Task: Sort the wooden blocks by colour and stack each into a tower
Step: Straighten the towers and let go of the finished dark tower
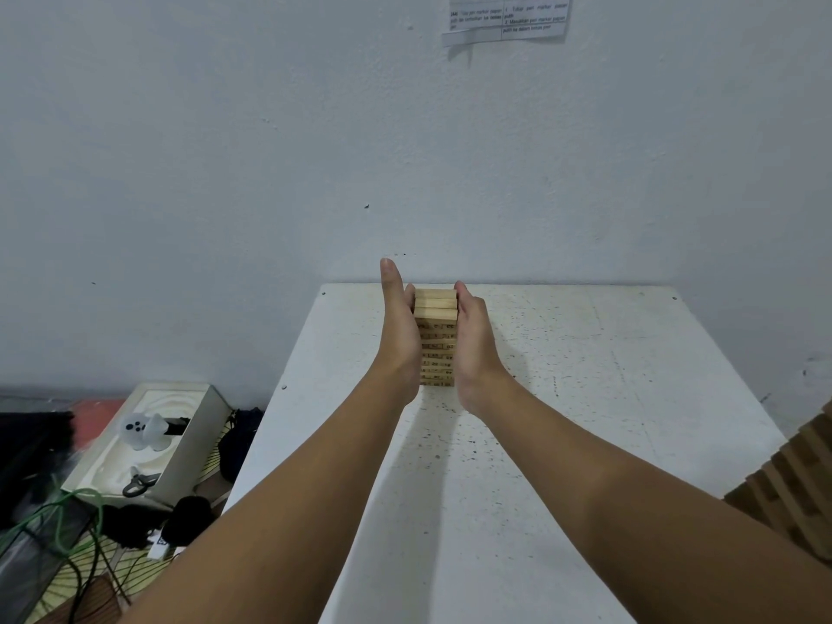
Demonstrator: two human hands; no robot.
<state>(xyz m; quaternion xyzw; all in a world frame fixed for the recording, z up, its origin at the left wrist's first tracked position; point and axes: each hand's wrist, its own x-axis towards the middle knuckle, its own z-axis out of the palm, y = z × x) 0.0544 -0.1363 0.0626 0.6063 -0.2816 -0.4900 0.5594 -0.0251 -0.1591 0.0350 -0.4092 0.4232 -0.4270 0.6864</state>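
Toward the far edge of the white table [562, 443], close to the wall [225, 150], a tower of natural wooden blocks [436, 340] is being held upright between two flattened palms. The tower's left side is being pressed by the left hand [398, 326], whose fingers are being kept straight and pointed at the wall. Its right side is being touched by the right hand [472, 335], fingers extended and only slightly bent, so nothing is being gripped by either hand. Dark markings are being shown on the faces of the lower blocks, too small to be read. A printed sheet [506, 15] is being displayed high on the wall, and a white box [148, 443] with cables [67, 520] is being seen on the floor left of the table.
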